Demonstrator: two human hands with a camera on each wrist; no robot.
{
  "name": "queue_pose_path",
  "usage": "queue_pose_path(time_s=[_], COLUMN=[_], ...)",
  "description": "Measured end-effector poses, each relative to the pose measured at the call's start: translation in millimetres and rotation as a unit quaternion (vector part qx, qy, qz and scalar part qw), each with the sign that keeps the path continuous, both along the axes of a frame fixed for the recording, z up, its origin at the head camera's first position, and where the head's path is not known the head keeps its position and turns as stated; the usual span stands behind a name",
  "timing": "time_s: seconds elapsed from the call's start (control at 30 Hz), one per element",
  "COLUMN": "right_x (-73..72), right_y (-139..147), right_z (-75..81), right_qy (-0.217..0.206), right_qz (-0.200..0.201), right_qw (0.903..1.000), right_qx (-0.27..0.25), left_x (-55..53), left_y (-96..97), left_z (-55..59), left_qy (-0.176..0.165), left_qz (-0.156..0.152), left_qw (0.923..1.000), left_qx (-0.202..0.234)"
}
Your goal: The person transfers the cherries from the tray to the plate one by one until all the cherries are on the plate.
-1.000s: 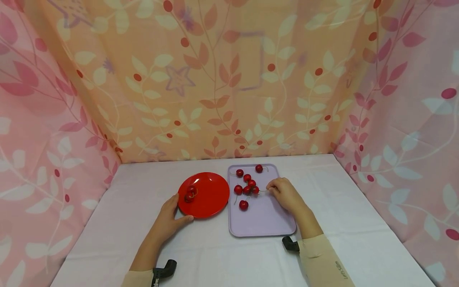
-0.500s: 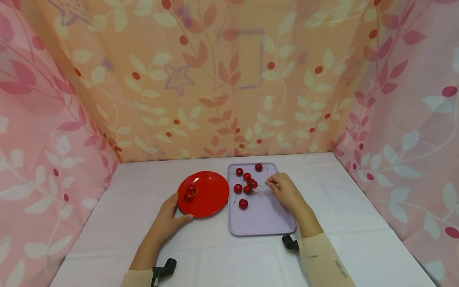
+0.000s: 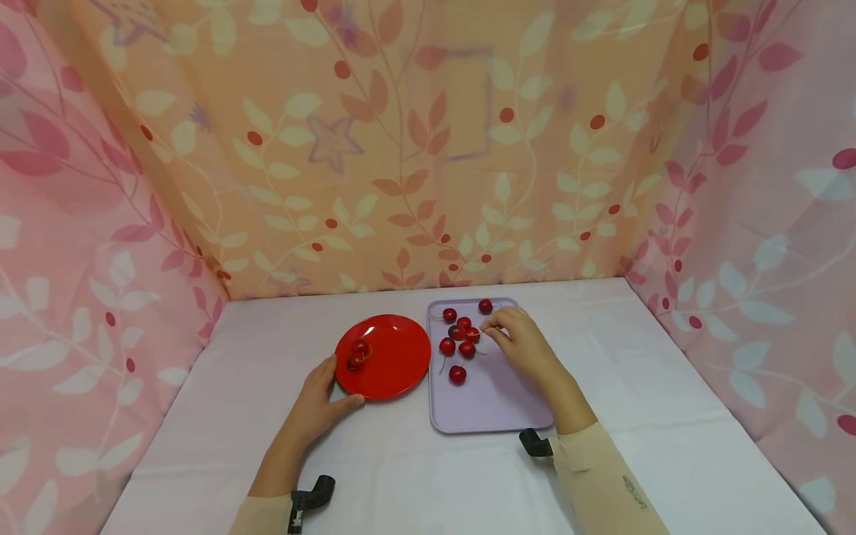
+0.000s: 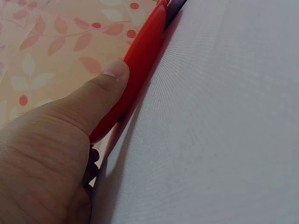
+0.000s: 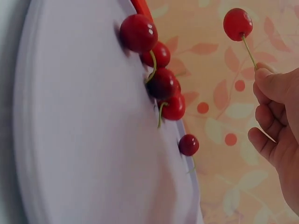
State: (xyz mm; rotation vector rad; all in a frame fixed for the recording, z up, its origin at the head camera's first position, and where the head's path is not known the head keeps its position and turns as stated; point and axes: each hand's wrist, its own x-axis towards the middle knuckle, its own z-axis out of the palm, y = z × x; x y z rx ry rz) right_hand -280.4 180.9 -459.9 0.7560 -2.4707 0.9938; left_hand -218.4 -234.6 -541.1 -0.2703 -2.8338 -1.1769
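My right hand [image 3: 524, 345] pinches the stem of a cherry [image 5: 238, 24] between thumb and fingertips. In the right wrist view that cherry hangs off the surface of the lilac tray [image 3: 491, 405], apart from the others. Several more cherries with stems lie on the tray, one cherry [image 3: 458, 374] nearest me and another [image 3: 485, 306] by the far edge. My left hand [image 3: 317, 409] holds the red plate [image 3: 394, 371] at its left and near rim. Its thumb [image 4: 107, 84] presses the rim in the left wrist view. Two cherries [image 3: 357, 353] lie at the plate's left side.
Plate and tray stand side by side on a white cloth-covered table [image 3: 394, 475]. An orange leaf-patterned curtain [image 3: 414, 148] closes off the back, with pink patterned cloth [image 3: 87, 260] on both sides. A black wrist mount [image 3: 535, 443] sits at each cuff.
The right hand has drawn a cherry by its stem up from the cluster and moved slightly left and away from me. The left hand keeps its hold on the plate.
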Motion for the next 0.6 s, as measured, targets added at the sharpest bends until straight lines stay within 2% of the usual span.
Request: queue_pose_path(time_s=[0.37,0.6], right_x=[-6.2,-11.7], right_y=[-33.7,-58.0], right_z=[13.5,15.3], right_qy=[-0.023,-0.039], right_qz=[0.045,0.071], right_qw=[0.9985,0.9963], right_qx=[0.018,0.028], left_x=[0.8,-0.1], left_y=[-0.7,-1.4], left_z=[2.2,0.6], left_qy=[0.002,0.006], left_qz=[-0.003,-0.005], left_qw=[1.0000,1.0000], left_qx=[0.008,0.006])
